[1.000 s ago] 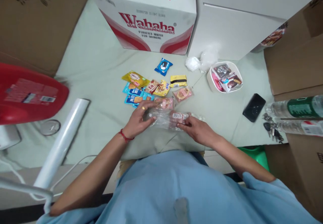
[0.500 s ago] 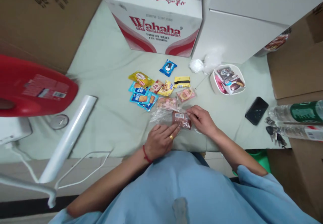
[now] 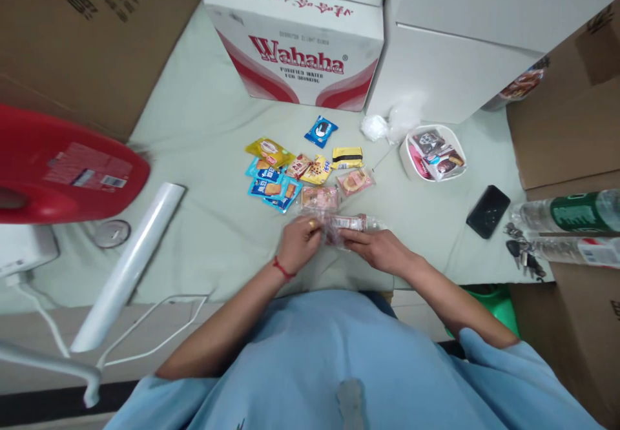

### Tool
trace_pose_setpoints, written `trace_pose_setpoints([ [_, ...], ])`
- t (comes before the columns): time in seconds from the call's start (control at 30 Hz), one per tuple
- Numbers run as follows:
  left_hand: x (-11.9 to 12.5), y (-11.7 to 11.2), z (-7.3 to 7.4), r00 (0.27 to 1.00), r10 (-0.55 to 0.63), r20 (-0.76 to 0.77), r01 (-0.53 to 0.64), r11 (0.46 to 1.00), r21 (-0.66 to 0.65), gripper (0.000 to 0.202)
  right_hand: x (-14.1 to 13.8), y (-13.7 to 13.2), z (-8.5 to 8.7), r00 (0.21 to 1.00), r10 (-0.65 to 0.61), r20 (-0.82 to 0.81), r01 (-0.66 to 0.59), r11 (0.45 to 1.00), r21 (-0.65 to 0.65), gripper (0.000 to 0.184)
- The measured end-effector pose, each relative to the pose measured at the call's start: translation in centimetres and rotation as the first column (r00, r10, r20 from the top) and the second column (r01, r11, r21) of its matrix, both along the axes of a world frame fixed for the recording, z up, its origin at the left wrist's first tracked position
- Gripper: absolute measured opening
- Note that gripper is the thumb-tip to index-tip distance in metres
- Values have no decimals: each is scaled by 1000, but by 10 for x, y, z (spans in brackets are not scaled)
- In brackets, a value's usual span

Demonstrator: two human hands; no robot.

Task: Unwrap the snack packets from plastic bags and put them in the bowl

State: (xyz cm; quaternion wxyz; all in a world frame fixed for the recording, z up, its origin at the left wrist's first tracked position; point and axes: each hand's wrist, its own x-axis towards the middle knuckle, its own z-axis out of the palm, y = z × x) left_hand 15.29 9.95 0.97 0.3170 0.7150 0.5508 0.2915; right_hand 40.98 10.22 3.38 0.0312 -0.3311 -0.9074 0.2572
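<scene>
Pinching a clear bag (image 3: pixel 349 225) at both ends, left hand (image 3: pixel 300 244) and right hand (image 3: pixel 380 250) each closed on it, at the near edge of the cloth (image 3: pixel 208 159). Seemingly early: one pinkish packet inside, a cluster of loose packets (image 3: pixel 310 170) just beyond, more in the white bowl (image 3: pixel 404 155) to the right.
</scene>
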Motion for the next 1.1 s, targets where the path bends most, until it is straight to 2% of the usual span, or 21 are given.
trace_pose_setpoints([
  [0.07, -9, -5, 7, 964, 163, 209, -164, 986, -16, 23, -2, -1, 1, 999, 35, 25, -35, 999, -9, 45],
  [0.17, -12, -6, 28, 838, 306, 452, -327, 944, -33, 23, -7, -1, 3, 999, 39, 31, -39, 999, -1, 43],
  [0.23, -6, 0, 41, 827, 389, 406, -424, 906, -3, 22, -11, 0, 6, 999, 41, 35, -41, 999, -2, 40],
  [0.3, 2, 9, 49, 880, 443, 169, -461, 884, 82, 20, -12, 2, 9, 999, 36, 38, -36, 999, -17, 37],
  [0.37, 6, 14, 48, 919, 373, -127, -358, 925, 125, 44, -11, 3, 13, 1000, 18, 16, -17, 999, -41, 34],
  [0.43, 4, 12, 39, 921, 215, -326, -208, 977, 56, 66, -8, 5, 15, 999, -13, -50, 10, 997, -72, 29],
  [0.47, 1, 8, 34, 912, 148, -382, -157, 988, 9, 64, -6, 5, 15, 995, -33, -90, 25, 996, -90, 27],
  [0.5, -3, 3, 28, 905, 105, -413, -131, 991, -34, 53, -4, 5, 14, 990, -56, -128, 42, 993, -109, 27],
  [0.53, -8, -1, 24, 905, 88, -416, -129, 989, -74, 38, -3, 5, 12, 984, -78, -157, 58, 990, -128, 28],
  [0.6, -14, -7, 22, 939, 111, -325, -166, 975, -148, 13, -2, 4, 5, 976, -113, -188, 83, 984, -160, 27],
  [0.7, -6, -6, 29, 988, 135, -70, -148, 962, -230, 15, -5, 4, -4, 970, -131, -206, 94, 979, -180, 26],
  [0.77, 13, -2, 36, 998, 60, 1, -59, 975, -213, 16, -5, 6, -8, 962, -120, -244, 71, 977, -200, 27],
  [0.83, 33, -1, 41, 997, -58, -52, 49, 983, -175, 21, -2, 9, -10, 945, -105, -311, 26, 968, -248, 29],
  [0.9, 50, -3, 44, 977, -136, -163, 116, 985, -124, 36, 7, 10, -12, 907, -151, -393, 17, 946, -324, 28],
  [0.97, 59, -9, 45, 946, -210, -245, 190, 976, -103, 52, 16, 7, -14, 842, -300, -448, 73, 887, -456, 27],
  [1.03, 63, -16, 45, 909, -280, -308, 257, 960, -115, 64, 23, 0, -18, 752, -491, -441, 148, 777, -612, 26],
  [1.1, 66, -20, 44, 868, -310, -388, 284, 951, -124, 66, 24, -10, -21, 659, -637, -401, 198, 660, -725, 23],
])
